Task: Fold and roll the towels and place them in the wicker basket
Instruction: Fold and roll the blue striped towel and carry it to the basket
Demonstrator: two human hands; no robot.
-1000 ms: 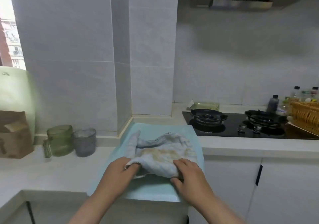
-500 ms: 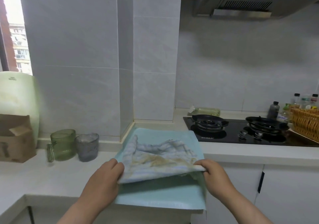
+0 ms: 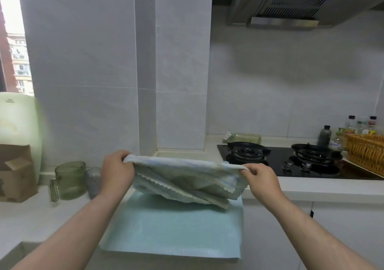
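Holding the towel (image 3: 182,178) up off the blue mat (image 3: 172,232), you are pinching one top corner in your left hand (image 3: 117,172) and the other in your right hand (image 3: 260,178). Both sets of fingers are curling tightly round the cloth edge. The towel is stretching between your fingers and sagging below them in loose layers, and the mat is lying directly beneath them.

Hazards you are facing from here:

1. The layers are hanging crooked (scalloped hems are showing at different heights below your fingers). If you are lowering the cloth in this state, the fold is likely to be landing skewed and the later roll coming out lopsided.
2. You are gripping at the corners only. If either pinch is slackening, that side is probably dropping and bunching on the mat.
3. A green glass mug (image 3: 70,180) and a grey glass (image 3: 93,182) are standing just outside your left fingers. A wide shake or swing is risking a knock.
4. The wicker basket (image 3: 367,155) is sitting well beyond your right fingers, past the stove (image 3: 276,161); a loose roll is liable to be unwinding on that carry.

Compared with a second ago, your fingers are no longer sitting close together on a bunched near edge. They are now working spread to the corners, and the towel, then resting on the mat, is hanging clear above it.
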